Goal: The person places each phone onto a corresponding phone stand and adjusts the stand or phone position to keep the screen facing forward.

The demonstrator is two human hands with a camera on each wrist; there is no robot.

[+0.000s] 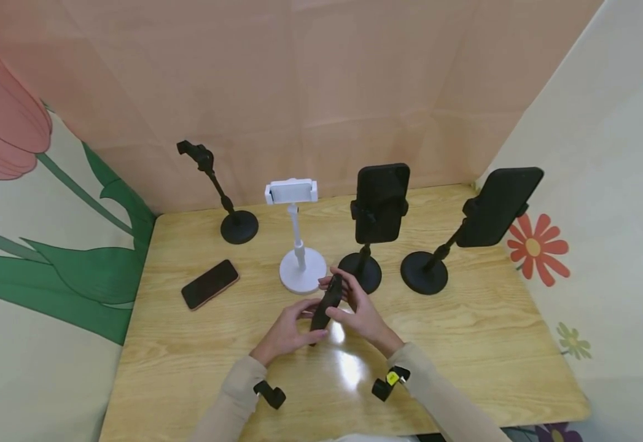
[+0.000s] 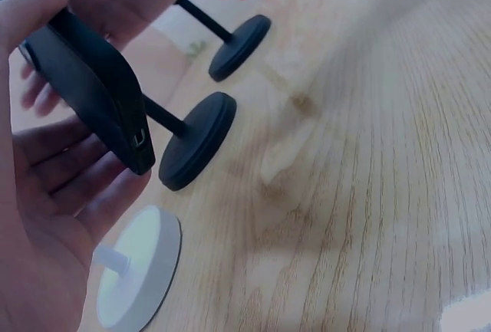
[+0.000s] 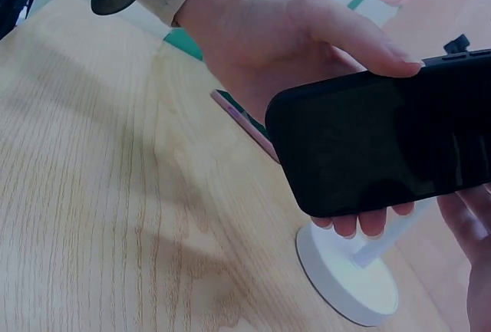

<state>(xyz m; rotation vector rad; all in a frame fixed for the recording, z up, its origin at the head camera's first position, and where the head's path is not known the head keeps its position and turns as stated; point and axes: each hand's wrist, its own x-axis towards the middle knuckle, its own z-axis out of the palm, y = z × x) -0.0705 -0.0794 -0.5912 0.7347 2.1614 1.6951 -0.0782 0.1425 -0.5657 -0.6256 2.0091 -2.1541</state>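
A black smartphone [image 1: 327, 303] is held on edge above the table, in front of the white stand. Its dark screen faces the right wrist camera, and a charging port shows at its near end in the left wrist view. My left hand [image 1: 287, 333] grips the near end, thumb on one long edge and fingers round the other, as the right wrist view [image 3: 376, 140] shows. My right hand [image 1: 364, 314] holds the far end between thumb and fingers. The white phone stand [image 1: 302, 270], its clamp holding no phone, stands just beyond the hands.
On the left, a second phone [image 1: 210, 284] with a pinkish edge lies flat. Behind it is a black stand [image 1: 239, 226] without a phone. To the right, two black stands bear upright phones, one phone [image 1: 382, 202] nearer the middle, the other phone [image 1: 499, 207] tilted.
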